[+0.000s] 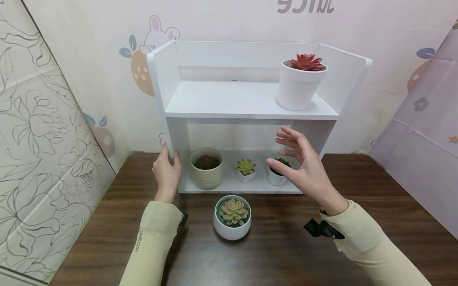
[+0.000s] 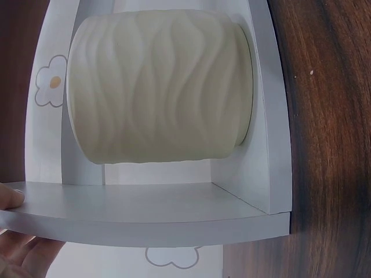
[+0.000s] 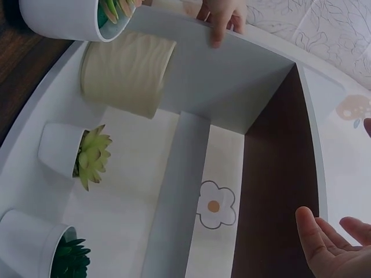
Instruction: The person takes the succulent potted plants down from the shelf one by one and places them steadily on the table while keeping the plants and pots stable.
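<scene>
My left hand (image 1: 167,174) grips the left side panel (image 2: 133,229) of a white two-tier shelf (image 1: 222,97), thumb on the inner face and fingers outside. In front of the shelf's lower right, my right hand (image 1: 309,172) is held in the air, its fingers spread and holding nothing. Behind it, partly hidden, stands a small white pot with a dark green succulent (image 1: 277,177). Beside that on the lower tier are a tiny white pot with a yellow-green succulent (image 1: 245,171) and a cream wavy-textured pot (image 1: 206,174) with a reddish plant, nearest the left hand.
On the upper tier at the right stands a white pot with a red succulent (image 1: 300,87). A round white bowl pot with a pale green succulent (image 1: 232,226) sits on the brown wooden table (image 1: 272,254) before the shelf. Patterned cloth (image 1: 46,131) hangs at the left.
</scene>
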Demonstrator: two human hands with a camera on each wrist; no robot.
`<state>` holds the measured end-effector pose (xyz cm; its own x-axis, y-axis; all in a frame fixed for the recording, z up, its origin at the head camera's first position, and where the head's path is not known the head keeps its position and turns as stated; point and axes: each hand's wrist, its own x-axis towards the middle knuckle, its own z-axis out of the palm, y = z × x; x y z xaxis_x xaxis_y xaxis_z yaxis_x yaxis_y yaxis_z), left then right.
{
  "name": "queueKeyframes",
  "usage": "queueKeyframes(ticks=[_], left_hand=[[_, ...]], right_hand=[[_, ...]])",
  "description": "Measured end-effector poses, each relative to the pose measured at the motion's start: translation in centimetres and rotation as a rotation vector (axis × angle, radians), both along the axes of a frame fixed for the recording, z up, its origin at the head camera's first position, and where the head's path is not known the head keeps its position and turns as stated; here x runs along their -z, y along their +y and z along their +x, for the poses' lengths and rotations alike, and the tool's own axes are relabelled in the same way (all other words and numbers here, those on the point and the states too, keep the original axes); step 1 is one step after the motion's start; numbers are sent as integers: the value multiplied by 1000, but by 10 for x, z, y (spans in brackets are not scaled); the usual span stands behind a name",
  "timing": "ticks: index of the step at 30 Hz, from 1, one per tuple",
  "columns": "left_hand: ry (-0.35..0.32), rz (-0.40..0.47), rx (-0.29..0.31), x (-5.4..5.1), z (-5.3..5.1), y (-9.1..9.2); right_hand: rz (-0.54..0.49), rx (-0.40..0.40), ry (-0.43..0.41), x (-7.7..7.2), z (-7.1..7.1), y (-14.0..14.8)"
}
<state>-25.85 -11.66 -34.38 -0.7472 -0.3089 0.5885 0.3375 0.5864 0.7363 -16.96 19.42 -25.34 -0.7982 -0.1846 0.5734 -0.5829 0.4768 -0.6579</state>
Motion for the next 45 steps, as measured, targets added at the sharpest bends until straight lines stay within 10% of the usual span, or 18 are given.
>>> queueKeyframes(ticks=[45], left_hand=[[-20, 16, 3, -1, 0, 0]], right_hand=[[-152, 72, 72, -29, -7, -1]])
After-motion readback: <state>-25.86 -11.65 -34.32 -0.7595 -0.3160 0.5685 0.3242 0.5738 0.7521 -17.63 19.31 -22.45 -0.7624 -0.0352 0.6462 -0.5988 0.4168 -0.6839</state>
